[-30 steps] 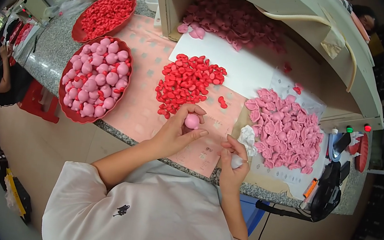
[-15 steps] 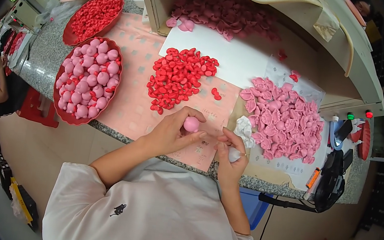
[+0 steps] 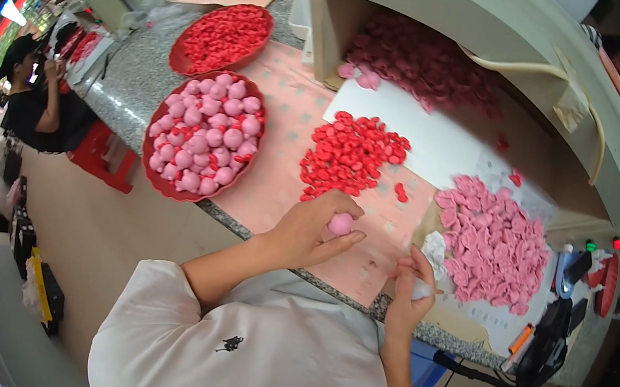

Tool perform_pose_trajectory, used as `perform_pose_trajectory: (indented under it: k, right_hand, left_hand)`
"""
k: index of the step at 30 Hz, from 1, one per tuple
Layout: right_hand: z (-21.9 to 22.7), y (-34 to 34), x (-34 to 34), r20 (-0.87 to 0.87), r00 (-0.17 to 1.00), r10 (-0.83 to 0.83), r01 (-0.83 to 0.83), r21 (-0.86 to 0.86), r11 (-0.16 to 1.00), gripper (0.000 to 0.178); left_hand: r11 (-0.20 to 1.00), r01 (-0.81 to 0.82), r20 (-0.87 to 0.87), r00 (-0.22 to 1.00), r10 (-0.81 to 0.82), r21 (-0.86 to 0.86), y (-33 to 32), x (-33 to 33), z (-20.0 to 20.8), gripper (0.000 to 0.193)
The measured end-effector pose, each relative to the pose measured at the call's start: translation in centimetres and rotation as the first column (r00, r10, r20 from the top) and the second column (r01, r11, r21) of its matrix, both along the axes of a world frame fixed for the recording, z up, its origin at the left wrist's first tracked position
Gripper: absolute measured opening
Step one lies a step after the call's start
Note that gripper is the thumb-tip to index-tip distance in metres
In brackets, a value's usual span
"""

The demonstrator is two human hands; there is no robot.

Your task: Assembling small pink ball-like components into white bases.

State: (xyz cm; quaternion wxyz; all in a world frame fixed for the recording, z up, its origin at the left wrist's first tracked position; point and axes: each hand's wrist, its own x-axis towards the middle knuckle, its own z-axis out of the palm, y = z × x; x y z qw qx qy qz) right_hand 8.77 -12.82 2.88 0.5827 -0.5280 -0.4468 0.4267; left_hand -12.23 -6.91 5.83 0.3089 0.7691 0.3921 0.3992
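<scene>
My left hand (image 3: 309, 228) is closed round a small pink ball-shaped piece (image 3: 340, 223), held between thumb and fingers over the pink patterned sheet. To its right, my right hand (image 3: 410, 291) is curled round a small white object (image 3: 422, 288), whose kind I cannot make out. A crumpled white tissue (image 3: 434, 251) lies just beyond the right fingers. Past my left hand is a spread of small red bean-like pieces (image 3: 353, 156), two of them lying apart. Right of the tissue sits a heap of pink petal-shaped pieces (image 3: 497, 247).
A red scalloped bowl (image 3: 164, 187) of pink pieces mixed with red bits stands at left, another red bowl (image 3: 175, 61) of red pieces behind it. A grey cabinet (image 3: 614, 115) arches over more petal pieces. An orange tube (image 3: 520, 338) and black bag (image 3: 544, 354) lie right. A seated person (image 3: 32, 90) is far left.
The view has swung left, so the bench appears farther right. My left hand still holds the pink piece, and my hands are somewhat farther apart.
</scene>
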Motion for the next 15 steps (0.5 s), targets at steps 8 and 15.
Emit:
perform_pose_trajectory:
  k: [8, 15]
  right_hand:
    - [1.2, -1.1, -0.6, 0.034, 0.999, 0.034, -0.034, 0.024, 0.999, 0.037]
    - [1.6, -0.8, -2.5, 0.027, 0.998, 0.048, -0.050, 0.053, 0.997, 0.036]
  left_hand:
    - [0.650, -0.712, -0.145, 0.637, 0.757, 0.264, 2.8, -14.9, 5.9, 0.046]
    - [0.767, -0.445, -0.603, 0.477, 0.640, 0.462, 1.1, -17.1, 6.1, 0.051]
